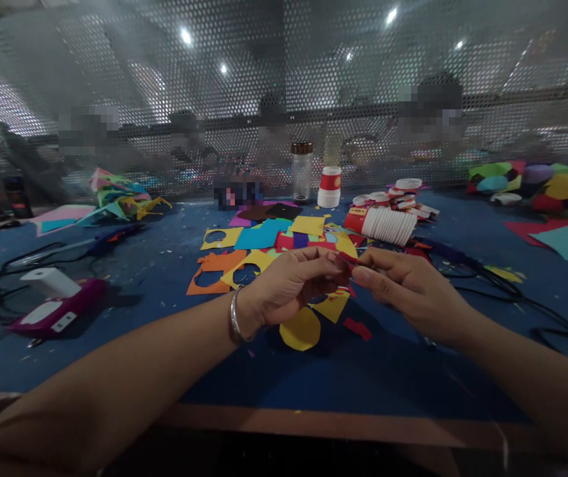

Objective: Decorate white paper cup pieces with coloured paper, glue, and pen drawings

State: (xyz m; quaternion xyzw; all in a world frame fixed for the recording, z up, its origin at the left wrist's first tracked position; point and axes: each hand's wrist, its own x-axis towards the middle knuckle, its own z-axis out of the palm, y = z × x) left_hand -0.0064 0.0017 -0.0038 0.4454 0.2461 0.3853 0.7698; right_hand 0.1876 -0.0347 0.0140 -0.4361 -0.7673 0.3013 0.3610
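My left hand (294,285) and my right hand (403,285) meet above the blue table (165,331), fingertips pinched together on a small red paper scrap (349,260). A silver bangle sits on my left wrist. Under the hands lie a yellow paper circle (300,329), a yellow offcut (332,306) and a red scrap (357,327). Behind them spreads a heap of coloured paper sheets (264,242), some with round holes cut out.
A stack of paper cups (386,225) lies on its side, another stack (330,187) stands beside a clear jar (302,171). A purple glue gun (53,308) with cables rests at left. Black cables (512,291) run at right. A perforated screen (284,99) stands behind, people beyond it.
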